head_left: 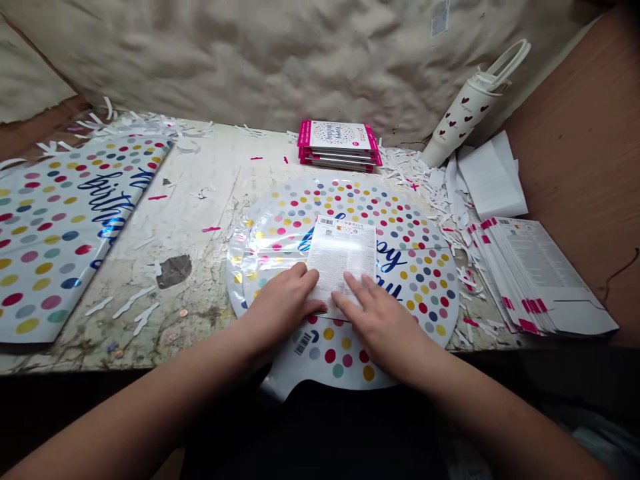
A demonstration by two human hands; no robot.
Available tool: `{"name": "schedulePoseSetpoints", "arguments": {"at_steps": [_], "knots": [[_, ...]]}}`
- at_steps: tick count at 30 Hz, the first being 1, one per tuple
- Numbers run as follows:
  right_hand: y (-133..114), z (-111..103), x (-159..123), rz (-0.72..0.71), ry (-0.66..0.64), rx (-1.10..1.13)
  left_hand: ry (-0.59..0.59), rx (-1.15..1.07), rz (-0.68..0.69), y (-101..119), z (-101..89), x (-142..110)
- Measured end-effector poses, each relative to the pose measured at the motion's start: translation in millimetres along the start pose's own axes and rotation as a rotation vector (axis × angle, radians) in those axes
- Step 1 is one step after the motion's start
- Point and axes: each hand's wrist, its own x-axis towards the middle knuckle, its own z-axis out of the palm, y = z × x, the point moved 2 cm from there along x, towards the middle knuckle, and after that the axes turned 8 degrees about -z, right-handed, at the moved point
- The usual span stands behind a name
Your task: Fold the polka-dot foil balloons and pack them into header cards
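A flat round foil balloon (pixel 425 267) with colored dots and blue lettering lies in front of me, its neck pointing toward my lap. On its middle rests a white printed card packet (pixel 343 250) with small text and a barcode on its upper face. My left hand (pixel 283 300) is closed at the packet's lower left edge, fingers curled and thumb on the card. Spread fingers of my right hand (pixel 380 320) press on the packet's lower right part. The balloon's center is hidden beneath the packet and hands.
More dotted foil balloons (pixel 50 247) lie at left. A stack of pink-edged packets (pixel 340 143) stands at the back, with a leaning row of packets (pixel 540 273) at right. A white tumbler (pixel 463 120) leans near the back right. Paper scraps (pixel 410 170) litter the table.
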Motion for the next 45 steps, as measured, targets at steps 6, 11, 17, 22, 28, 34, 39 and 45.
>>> {"name": "schedulePoseSetpoints", "arguments": {"at_steps": [6,11,17,22,28,34,39,45], "knots": [[-8.0,3.2,13.7,-0.018,-0.088,-0.258,0.272,-0.159,-0.193,-23.5,-23.8,-15.2],[-5.4,-16.0,12.4,-0.08,0.28,-0.333,-0.471,-1.119,-0.408,-0.1,-3.8,-43.5],[-15.5,-19.8,9.6,-0.156,0.602,-0.162,-0.146,-1.873,-0.587,16.5,14.2,-26.2],[-9.8,-10.4,1.8,-0.216,0.689,-0.052,-0.172,-2.141,-0.744,18.2,12.9,-25.9],[-5.0,-10.3,0.9,-0.182,0.6,0.365,-0.069,-1.87,-0.561,15.4,10.0,-30.9],[1.5,-18.6,18.2,-0.127,0.713,0.58,-0.105,-1.441,-0.404,18.7,2.9,-35.4],[12.9,-35.7,-6.8,-0.22,0.196,0.7,0.117,-1.264,-0.41,8.6,-5.6,-30.0],[54.9,-82.3,-47.8,0.208,0.679,0.24,0.158,-0.619,-0.049,27.0,-65.8,-22.5]]}}
